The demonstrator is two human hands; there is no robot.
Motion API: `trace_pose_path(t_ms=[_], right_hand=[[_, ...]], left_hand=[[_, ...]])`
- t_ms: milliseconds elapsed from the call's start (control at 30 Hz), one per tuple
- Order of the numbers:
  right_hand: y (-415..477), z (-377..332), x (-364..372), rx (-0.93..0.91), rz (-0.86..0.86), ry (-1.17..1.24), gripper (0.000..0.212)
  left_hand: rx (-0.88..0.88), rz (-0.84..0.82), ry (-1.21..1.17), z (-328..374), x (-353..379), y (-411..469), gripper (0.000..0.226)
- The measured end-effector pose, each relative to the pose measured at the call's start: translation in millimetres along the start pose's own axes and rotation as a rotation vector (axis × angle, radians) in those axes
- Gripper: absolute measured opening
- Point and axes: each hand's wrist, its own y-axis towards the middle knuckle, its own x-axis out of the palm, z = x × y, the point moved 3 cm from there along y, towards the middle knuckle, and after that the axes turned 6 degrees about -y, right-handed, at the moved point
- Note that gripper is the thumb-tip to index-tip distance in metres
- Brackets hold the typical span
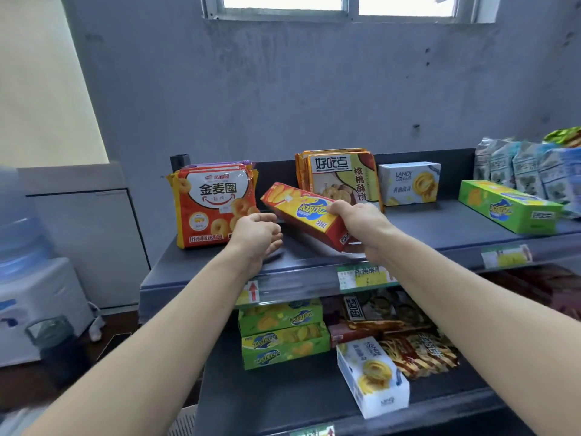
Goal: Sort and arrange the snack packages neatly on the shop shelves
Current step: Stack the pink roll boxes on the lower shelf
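**While one box is in hand: shelf sorting partly done**

While the right hand (355, 221) grips the red-and-yellow box (301, 209) by its near end, the box is tilted above the upper shelf (440, 228), between the ring-biscuit packs (213, 202) and the walnut-cookie packs (342, 177). The left hand (257, 234) is just beside the box's lower edge, fingers loosely curled and holding nothing; contact cannot be confirmed.

Progress, as judged:
1. Done: ring-biscuit packs and walnut-cookie packs stand upright in rows at the back. A white cookie box (408, 184) stands upright beside them.
2. In hand: the red-and-yellow box, not yet set down.
3. Left: a green box (509, 209) lies askew at the right of the upper shelf. On the lower shelf (283, 398), green boxes (283, 335) are stacked, a second white box (371, 376) lies slanted at the front edge, and loose packs (418, 350) are jumbled behind it.

Surface and room: both shelves are dark, with price labels (364, 276) on the front rail. Behind is a grey wall (283, 89) with a window (339, 4) above. A water dispenser (31, 294) stands at the left.
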Motion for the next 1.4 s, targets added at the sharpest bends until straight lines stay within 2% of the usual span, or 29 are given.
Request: trace_pose_path(t_ms=[167, 300, 333, 533, 667, 833, 1067, 1233, 1400], right_hand=[[-15, -10, -37, -0.048, -0.02, 0.132, 0.023], [-28, -8, -82, -0.061, -0.038, 0.218, 0.024], [-31, -5, -93, -0.063, -0.053, 0.235, 0.026], [-39, 20, -141, -0.025, -0.227, 0.277, 0.03], [-43, 39, -154, 0.066, -0.359, 0.342, 0.031], [-52, 58, -157, 0.195, -0.442, 0.296, 0.035], [-71, 68, -155, 0.246, -0.602, 0.131, 0.036], [-88, 92, -130, 0.319, -0.741, -0.046, 0.033], [-101, 115, -87, 0.357, -0.633, -0.111, 0.029]], left_hand=[[0.053, 0.034, -0.008, 10, 25, -21, 0.027], [0.063, 0.044, -0.044, 13, 61, -44, 0.016], [0.069, 0.055, -0.05, 12, 69, -49, 0.02], [0.065, 0.248, -0.118, 9, 92, -77, 0.044], [0.084, 0.306, -0.124, 2, 90, -100, 0.039], [0.074, 0.383, -0.121, -7, 79, -129, 0.028], [0.002, 0.42, -0.074, -33, 54, -152, 0.044], [-0.065, 0.466, -0.033, -59, 20, -170, 0.039], [-0.159, 0.49, -0.073, -87, -21, -186, 0.022]])
